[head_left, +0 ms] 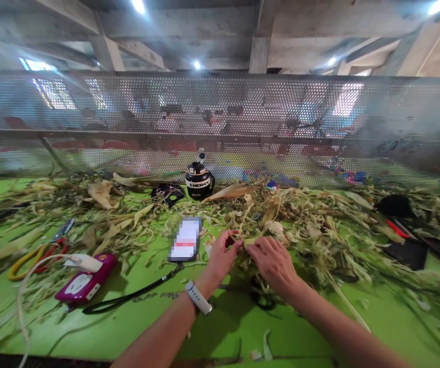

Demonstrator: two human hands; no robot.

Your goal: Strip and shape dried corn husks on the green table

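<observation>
Both my hands rest on a heap of dry corn husks (281,214) spread over a green table (212,327). My left hand (222,255), with a white wristband, pinches a strip of husk between thumb and fingers. My right hand (273,260) lies curled over the same bundle, fingers pressed down on it. A phone (185,239) lies face up just left of my left hand, with a black lanyard (128,296) trailing from it.
A black jug (199,180) stands at the back against a perforated metal screen (220,122). At the left lie yellow-and-red shears (39,250) and a magenta device (85,281). Black scissors (262,299) sit under my right wrist. Dark tools (404,240) lie at the right.
</observation>
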